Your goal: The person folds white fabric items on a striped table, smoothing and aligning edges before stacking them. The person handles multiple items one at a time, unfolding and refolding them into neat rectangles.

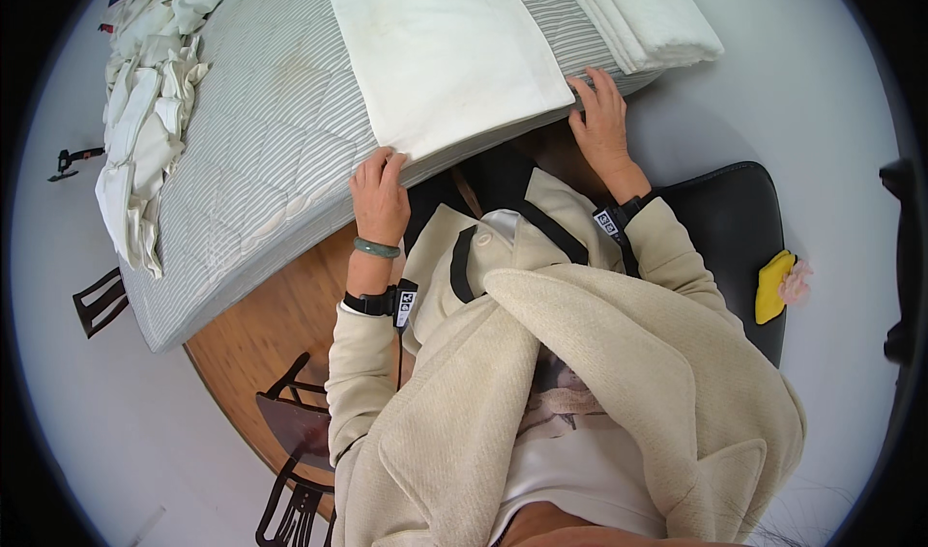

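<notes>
A folded white cloth lies flat on a grey striped mattress pad that covers the table. My left hand grips the near left corner of the white cloth at the pad's edge, fingers curled over it. My right hand rests flat at the near right edge of the same cloth, fingers spread, pressing on the pad's rim. Both wrists carry black straps, and the left one also has a green bangle.
A stack of folded white linen sits at the far right of the pad. A heap of crumpled white cloths lies along its left side. A black chair with a yellow item stands at right. Dark wooden chairs stand at lower left.
</notes>
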A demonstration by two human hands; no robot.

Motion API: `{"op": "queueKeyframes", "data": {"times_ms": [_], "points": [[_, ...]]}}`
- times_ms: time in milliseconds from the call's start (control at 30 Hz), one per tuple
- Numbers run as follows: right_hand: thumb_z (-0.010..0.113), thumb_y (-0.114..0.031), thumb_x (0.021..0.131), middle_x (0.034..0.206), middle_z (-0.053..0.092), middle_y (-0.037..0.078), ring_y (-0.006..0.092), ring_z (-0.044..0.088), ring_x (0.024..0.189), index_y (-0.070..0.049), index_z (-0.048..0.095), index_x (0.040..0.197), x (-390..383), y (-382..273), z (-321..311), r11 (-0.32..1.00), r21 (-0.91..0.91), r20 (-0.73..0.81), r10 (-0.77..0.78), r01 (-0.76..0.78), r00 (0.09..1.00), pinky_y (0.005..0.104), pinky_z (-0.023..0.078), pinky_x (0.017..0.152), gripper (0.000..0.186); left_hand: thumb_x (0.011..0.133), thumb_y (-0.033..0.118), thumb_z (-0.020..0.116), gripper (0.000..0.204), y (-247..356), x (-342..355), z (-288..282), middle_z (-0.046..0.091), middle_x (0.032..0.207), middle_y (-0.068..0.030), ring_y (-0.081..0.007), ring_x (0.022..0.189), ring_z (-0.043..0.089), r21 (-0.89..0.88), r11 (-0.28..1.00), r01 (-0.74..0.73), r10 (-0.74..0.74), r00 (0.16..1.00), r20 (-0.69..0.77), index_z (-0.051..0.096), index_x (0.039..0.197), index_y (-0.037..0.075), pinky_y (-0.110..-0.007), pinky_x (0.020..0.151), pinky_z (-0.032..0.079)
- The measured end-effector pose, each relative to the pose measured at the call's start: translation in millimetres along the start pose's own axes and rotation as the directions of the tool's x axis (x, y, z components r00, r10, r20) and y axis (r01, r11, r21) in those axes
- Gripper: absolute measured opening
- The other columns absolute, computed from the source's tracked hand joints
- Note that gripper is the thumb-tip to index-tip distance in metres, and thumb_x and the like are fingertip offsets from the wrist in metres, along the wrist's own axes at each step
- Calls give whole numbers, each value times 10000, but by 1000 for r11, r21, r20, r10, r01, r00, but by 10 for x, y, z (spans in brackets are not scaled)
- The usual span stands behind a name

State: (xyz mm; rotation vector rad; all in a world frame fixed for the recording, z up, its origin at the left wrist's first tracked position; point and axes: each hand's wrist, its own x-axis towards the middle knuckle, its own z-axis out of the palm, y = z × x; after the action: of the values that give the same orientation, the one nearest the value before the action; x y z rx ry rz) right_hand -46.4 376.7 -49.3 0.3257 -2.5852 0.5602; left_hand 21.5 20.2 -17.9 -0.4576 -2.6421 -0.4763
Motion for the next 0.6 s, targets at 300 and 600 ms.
{"op": "queueKeyframes", "data": {"times_ms": [300,600], "points": [[678,-5,705,1422,425,128,366,376,1353,-187,561,1311,251,-96,103,986,-4,18,-167,167,986,492,337,1083,643,773,4,651,407,-130,25,151,572,1243,-15,-249,1023,563,138,990,-22,32,997,-70,642,1139,182,-392,823,442],[655,-4,735,1350,498,104,361,392,1345,-170,636,1186,221,-57,16,981,87,49,-181,176,982,486,332,1078,481,806,61,683,291,-243,55,74,620,1197,-23,-237,1053,579,40,995,-93,96,993,-68,647,1089,124,-387,852,445]]}}
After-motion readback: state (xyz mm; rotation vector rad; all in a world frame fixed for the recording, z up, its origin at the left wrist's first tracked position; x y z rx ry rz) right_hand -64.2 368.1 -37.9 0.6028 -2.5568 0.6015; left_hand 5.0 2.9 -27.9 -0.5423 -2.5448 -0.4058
